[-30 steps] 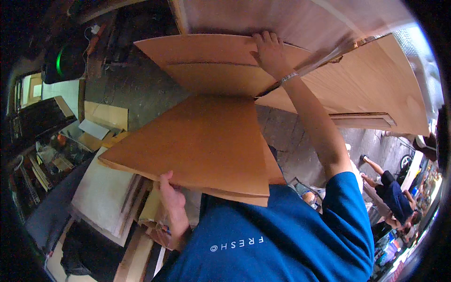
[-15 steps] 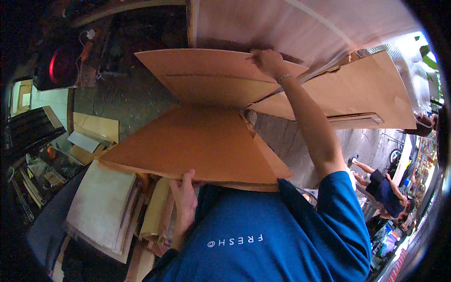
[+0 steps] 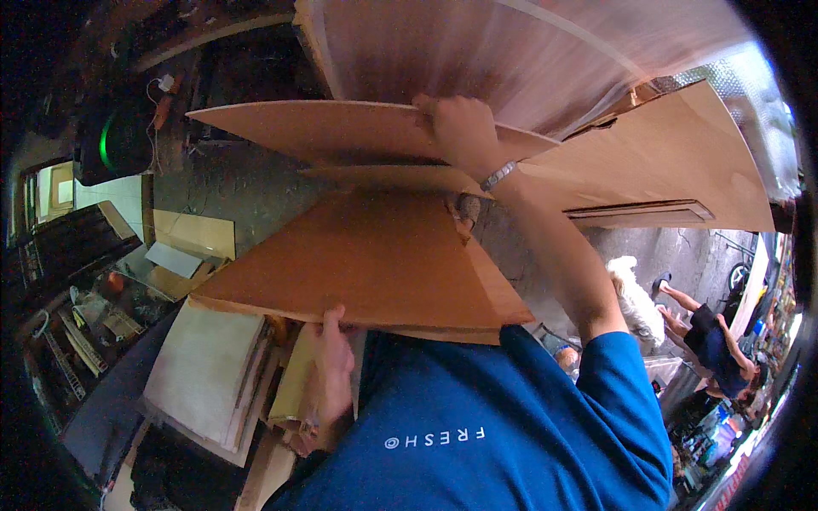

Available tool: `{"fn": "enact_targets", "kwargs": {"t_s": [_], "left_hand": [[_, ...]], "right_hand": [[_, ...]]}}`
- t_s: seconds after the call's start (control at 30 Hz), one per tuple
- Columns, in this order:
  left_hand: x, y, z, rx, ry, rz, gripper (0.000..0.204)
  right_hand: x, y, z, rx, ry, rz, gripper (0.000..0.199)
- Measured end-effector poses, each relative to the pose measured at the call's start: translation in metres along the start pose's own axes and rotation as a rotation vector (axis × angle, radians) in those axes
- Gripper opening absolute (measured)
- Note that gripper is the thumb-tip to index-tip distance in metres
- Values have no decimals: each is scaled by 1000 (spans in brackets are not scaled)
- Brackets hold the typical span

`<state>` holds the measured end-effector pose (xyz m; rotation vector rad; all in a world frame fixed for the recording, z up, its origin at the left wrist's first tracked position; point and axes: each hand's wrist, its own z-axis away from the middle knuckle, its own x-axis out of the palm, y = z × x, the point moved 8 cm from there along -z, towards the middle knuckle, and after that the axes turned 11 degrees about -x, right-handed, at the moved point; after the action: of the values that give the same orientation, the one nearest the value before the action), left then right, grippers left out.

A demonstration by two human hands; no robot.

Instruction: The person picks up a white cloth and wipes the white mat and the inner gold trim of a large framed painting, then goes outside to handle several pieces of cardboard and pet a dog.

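Note:
My right hand (image 3: pixel 460 128) reaches forward with its fingers curled over the top edge of a thin brown board sheet (image 3: pixel 341 128). Behind my fingers rises a large panel with a translucent, sheeny face (image 3: pixel 477 51). Just below the held sheet, another tan sheet (image 3: pixel 383 176) shows as a narrow strip. A brown board stack (image 3: pixel 358 255) leans back against my body. At its near edge my left hand (image 3: pixel 335 345) is closed, thumb on top; its other fingers are hidden under the edge.
To the right stands a large tan board (image 3: pixel 673 162). Pale sheets (image 3: pixel 204 366) are stacked at the lower left, beside a cluttered bench (image 3: pixel 102 315). A white dog-like furry shape (image 3: pixel 635 302) and a person (image 3: pixel 716 349) are off to the right.
The board sheet in my right hand has tilted toward me and its far corner has swung left. My right hand has moved left with it. The left hand keeps its hold.

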<state>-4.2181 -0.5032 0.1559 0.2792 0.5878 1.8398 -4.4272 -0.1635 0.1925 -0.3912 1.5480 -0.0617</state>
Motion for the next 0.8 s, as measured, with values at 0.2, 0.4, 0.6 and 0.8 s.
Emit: {"fn": "enact_targets", "kwargs": {"t_s": [0.2,0.4,0.6,0.8], "left_hand": [[4,-2,-2,-17,6,23,50],[4,0,-1,-36,-14,1,47],[3,0,7,-102,19,-27,45],[1,-6,7,-49,-59,40,42]], "right_hand": [[-10,-4,29,-36,-2,-70,17],[9,-44,68,76,-18,-107,14],[6,-62,103,70,-16,-164,19],[-7,-17,127,33,19,-132,20]]}}
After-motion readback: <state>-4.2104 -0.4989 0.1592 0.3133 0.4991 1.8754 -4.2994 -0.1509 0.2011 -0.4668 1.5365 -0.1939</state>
